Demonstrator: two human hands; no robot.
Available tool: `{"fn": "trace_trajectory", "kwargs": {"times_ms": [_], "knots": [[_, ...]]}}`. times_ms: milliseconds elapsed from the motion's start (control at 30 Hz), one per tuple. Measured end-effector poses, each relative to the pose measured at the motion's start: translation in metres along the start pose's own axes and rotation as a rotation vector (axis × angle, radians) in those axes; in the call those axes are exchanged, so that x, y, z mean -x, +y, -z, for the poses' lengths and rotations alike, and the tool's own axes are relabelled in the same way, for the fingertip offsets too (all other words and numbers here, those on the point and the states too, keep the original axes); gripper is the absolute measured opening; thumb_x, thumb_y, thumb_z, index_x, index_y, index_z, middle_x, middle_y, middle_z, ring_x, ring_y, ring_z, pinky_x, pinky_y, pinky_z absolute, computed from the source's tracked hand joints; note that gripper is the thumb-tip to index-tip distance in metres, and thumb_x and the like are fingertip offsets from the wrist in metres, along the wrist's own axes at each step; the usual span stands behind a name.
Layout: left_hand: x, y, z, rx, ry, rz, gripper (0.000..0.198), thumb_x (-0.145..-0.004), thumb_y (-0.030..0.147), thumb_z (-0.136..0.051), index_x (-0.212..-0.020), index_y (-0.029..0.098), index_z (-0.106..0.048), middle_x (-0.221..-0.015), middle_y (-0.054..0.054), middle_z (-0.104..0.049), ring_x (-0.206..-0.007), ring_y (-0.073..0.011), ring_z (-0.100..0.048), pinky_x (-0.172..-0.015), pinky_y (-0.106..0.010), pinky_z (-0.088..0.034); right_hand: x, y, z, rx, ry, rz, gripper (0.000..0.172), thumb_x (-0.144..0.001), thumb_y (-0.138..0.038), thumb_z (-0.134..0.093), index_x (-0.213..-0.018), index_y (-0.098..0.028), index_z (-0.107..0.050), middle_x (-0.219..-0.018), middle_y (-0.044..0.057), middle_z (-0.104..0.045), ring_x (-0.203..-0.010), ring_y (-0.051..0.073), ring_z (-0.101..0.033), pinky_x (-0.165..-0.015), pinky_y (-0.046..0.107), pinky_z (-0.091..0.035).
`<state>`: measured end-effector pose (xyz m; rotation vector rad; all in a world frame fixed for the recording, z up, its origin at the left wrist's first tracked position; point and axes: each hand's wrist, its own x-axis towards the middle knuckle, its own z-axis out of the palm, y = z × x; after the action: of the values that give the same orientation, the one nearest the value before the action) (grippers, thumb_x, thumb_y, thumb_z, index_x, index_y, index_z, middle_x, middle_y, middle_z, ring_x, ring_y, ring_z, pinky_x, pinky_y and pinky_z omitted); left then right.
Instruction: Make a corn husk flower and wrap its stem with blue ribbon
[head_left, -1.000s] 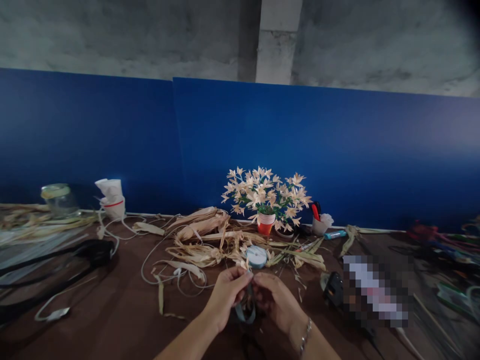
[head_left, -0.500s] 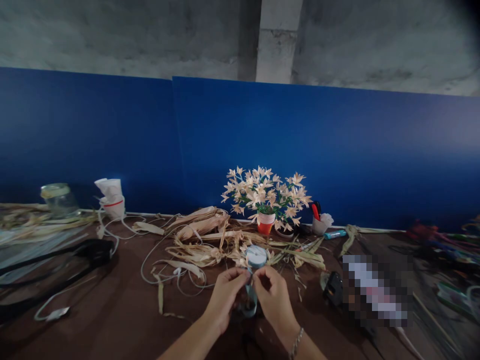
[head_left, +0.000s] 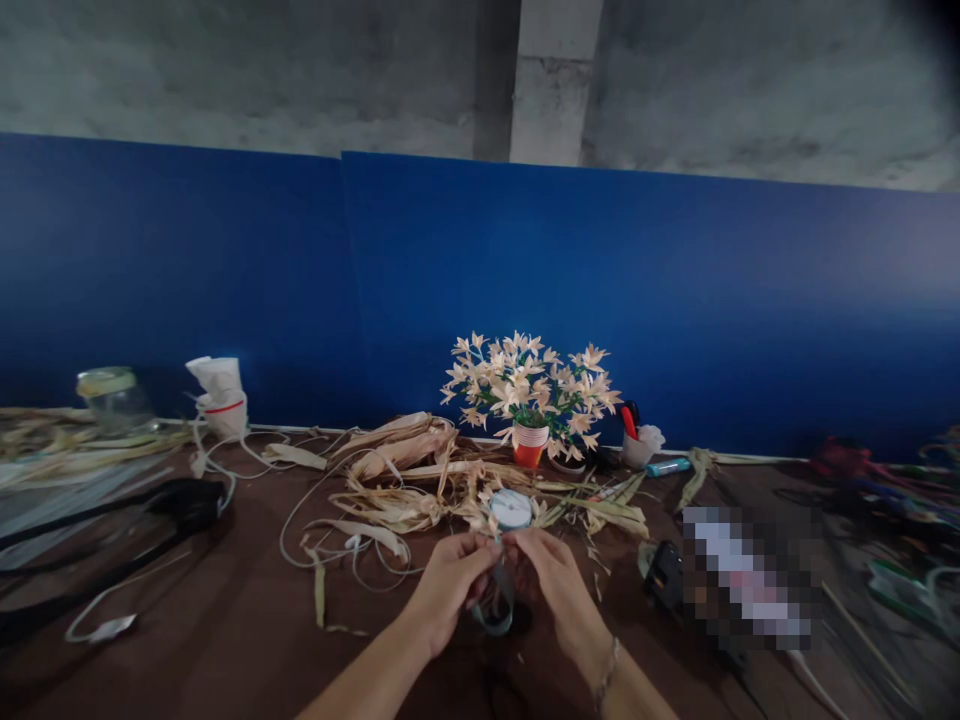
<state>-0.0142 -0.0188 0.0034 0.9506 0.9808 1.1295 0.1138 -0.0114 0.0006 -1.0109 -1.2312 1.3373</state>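
Note:
My left hand [head_left: 454, 580] is closed in a pinch above the table, a small pale husk flower [head_left: 482, 516] showing just beyond its fingertips. Its stem is mostly hidden by the fingers. Close beside it, my right hand [head_left: 555, 570] pinches a thin, greenish-blue strip of tape [head_left: 496, 625] at the same spot. The strip hangs in a loop below the hands. Right behind the fingertips lies a round roll of tape [head_left: 511, 508] with a white face. Dry corn husks [head_left: 405, 460] are heaped past my left hand.
A red and white cup [head_left: 529, 452] holds a bunch of pale husk flowers [head_left: 525, 380] before a blue panel [head_left: 480, 260]. Black straps [head_left: 172, 510] and a white cable [head_left: 289, 520] lie left. A black device [head_left: 666, 575], a small cup [head_left: 639, 448] and a turquoise tube [head_left: 667, 467] are right.
My right hand has shifted slightly right, its fingers straighter. The tape strip below the hands now hangs in a wider loop. My left hand keeps its pinch.

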Motion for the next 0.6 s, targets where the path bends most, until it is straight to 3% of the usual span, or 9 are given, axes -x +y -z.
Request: {"fn": "trace_trajectory", "kwargs": {"times_ms": [133, 267, 367, 467, 533, 600], "knots": [[0.004, 0.006, -0.002, -0.001, -0.156, 0.085, 0.022, -0.061, 0.03, -0.063, -0.057, 0.011, -0.054, -0.041, 0.005, -0.043, -0.032, -0.0008, -0.026, -0.033, -0.017, -0.01, 0.0, -0.007, 0.006, -0.239, -0.152, -0.246, 0.014, -0.063, -0.028, -0.061, -0.067, -0.016, -0.059, -0.056, -0.002, -0.052, -0.048, 0.007, -0.043, -0.044, 0.017, -0.029], [0.006, 0.005, -0.002, 0.032, -0.207, 0.099, 0.019, -0.061, 0.025, -0.063, -0.055, 0.012, -0.051, -0.043, 0.005, -0.043, -0.032, -0.0004, -0.029, -0.032, -0.016, -0.011, 0.004, -0.012, 0.008, -0.323, -0.277, -0.321, 0.012, -0.061, -0.022, -0.062, -0.068, -0.013, -0.058, -0.053, -0.004, -0.049, -0.044, 0.004, -0.039, -0.039, 0.014, -0.019], [0.005, 0.002, 0.0, 0.067, -0.238, 0.116, 0.018, -0.06, 0.023, -0.063, -0.055, 0.012, -0.049, -0.044, 0.005, -0.044, -0.032, -0.0005, -0.03, -0.032, -0.016, -0.012, 0.003, -0.01, 0.009, -0.31, -0.301, -0.337, 0.01, -0.064, -0.023, -0.058, -0.067, -0.013, -0.055, -0.052, -0.004, -0.047, -0.044, 0.004, -0.038, -0.039, 0.015, -0.02], [0.003, 0.002, 0.004, 0.146, -0.248, 0.157, 0.018, -0.061, 0.022, -0.063, -0.056, 0.012, -0.048, -0.047, 0.005, -0.045, -0.032, 0.0006, -0.03, -0.032, -0.015, -0.01, 0.001, -0.009, 0.01, -0.137, -0.169, -0.116, 0.009, -0.066, -0.017, -0.052, -0.075, -0.017, -0.052, -0.059, -0.004, -0.048, -0.05, 0.007, -0.043, -0.044, 0.017, -0.03], [0.002, 0.004, 0.007, 0.213, -0.238, 0.21, 0.017, -0.061, 0.02, -0.062, -0.058, 0.012, -0.048, -0.048, 0.005, -0.045, -0.032, 0.0015, -0.028, -0.031, -0.013, -0.007, 0.002, -0.011, 0.01, 0.1, -0.034, 0.197, 0.019, -0.064, -0.011, -0.05, -0.081, -0.019, -0.051, -0.075, 0.0, -0.052, -0.067, 0.012, -0.05, -0.055, 0.02, -0.037], [0.002, 0.006, 0.01, 0.276, -0.251, 0.293, 0.014, -0.061, 0.018, -0.061, -0.061, 0.012, -0.048, -0.048, 0.005, -0.046, -0.031, 0.0021, -0.028, -0.03, -0.012, -0.005, 0.006, -0.015, 0.009, 0.389, 0.01, 0.495, 0.025, -0.064, -0.007, -0.048, -0.083, -0.021, -0.053, -0.098, 0.006, -0.05, -0.093, 0.018, -0.047, -0.073, 0.028, -0.039]]}}
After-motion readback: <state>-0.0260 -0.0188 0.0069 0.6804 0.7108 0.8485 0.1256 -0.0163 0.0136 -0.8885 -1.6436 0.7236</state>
